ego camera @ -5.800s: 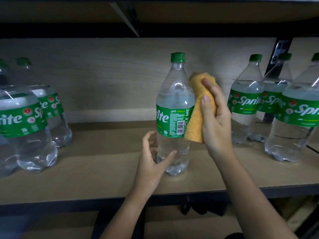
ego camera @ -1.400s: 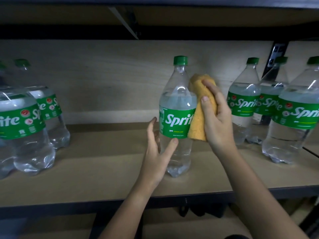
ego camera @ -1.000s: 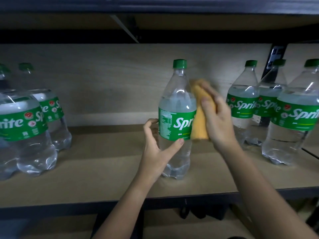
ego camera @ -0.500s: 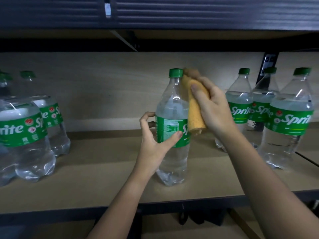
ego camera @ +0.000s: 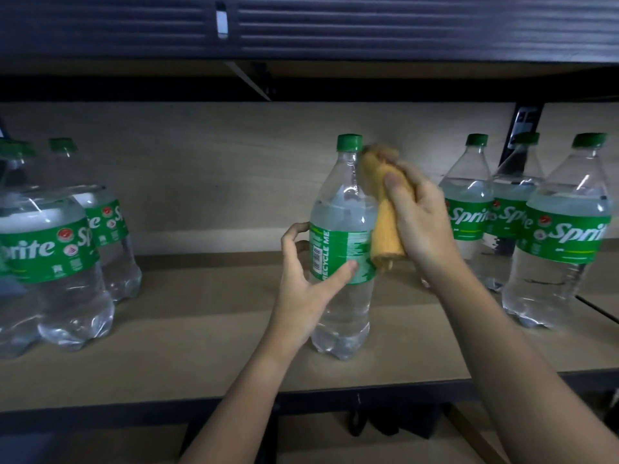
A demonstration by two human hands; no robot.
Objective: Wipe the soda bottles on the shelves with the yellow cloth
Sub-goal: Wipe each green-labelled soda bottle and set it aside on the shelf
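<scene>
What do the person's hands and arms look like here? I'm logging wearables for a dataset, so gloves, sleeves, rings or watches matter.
Both arms are bare from the lower frame edge to the wrists: no sleeves show. The left hand and right hand wear no gloves. No ring, watch, bracelet or marking is visible on either. Fingernails look short and unpainted.

1. The bottle [ego camera: 341, 249] in the middle is clear, with a green cap and a green label printed in white, with a white barcode patch.
2. The cloth [ego camera: 385, 222] is plain yellow-orange.
3. The left bottles [ego camera: 50, 262] and right bottles [ego camera: 566, 236] are clear too, with green caps and green labels lettered in white with a small red mark.
4. The shelf [ego camera: 167, 346] is pale tan board with a dark edge; its back panel shows light wood grain.
5. Overhead runs a dark ribbed panel [ego camera: 402, 25].
</scene>
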